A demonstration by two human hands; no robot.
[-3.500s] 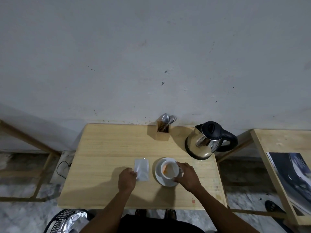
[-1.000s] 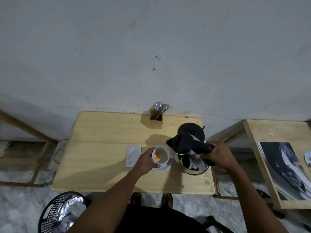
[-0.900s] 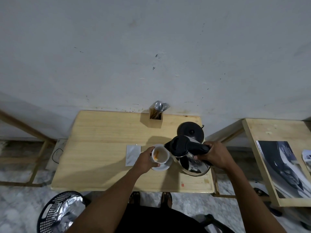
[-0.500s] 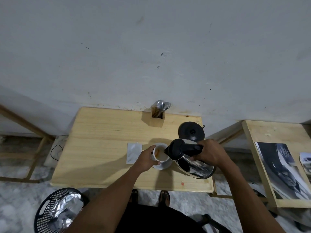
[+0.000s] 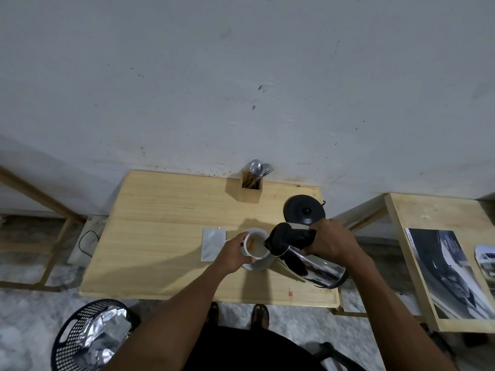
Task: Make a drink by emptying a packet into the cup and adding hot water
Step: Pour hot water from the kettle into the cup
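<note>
A white cup [image 5: 256,243] with orange powder and light liquid inside stands on a white saucer [image 5: 261,263] on the wooden table [image 5: 160,236]. My left hand [image 5: 234,254] wraps around the cup's left side. My right hand [image 5: 330,243] grips the black handle of a steel kettle [image 5: 308,259], which is tipped steeply leftward with its spout over the cup's rim. A flat silver packet [image 5: 213,243] lies on the table just left of the cup.
The kettle's black base [image 5: 304,209] sits behind the kettle. A wooden holder with spoons [image 5: 250,187] stands at the table's back edge. A black basket with foil wrappers [image 5: 91,336] is on the floor at left. A second table with a magazine [image 5: 450,271] is at right.
My right hand lifted the kettle off its base, brought it to the cup and tipped it further over the rim. My left hand moved from the packet to the cup.
</note>
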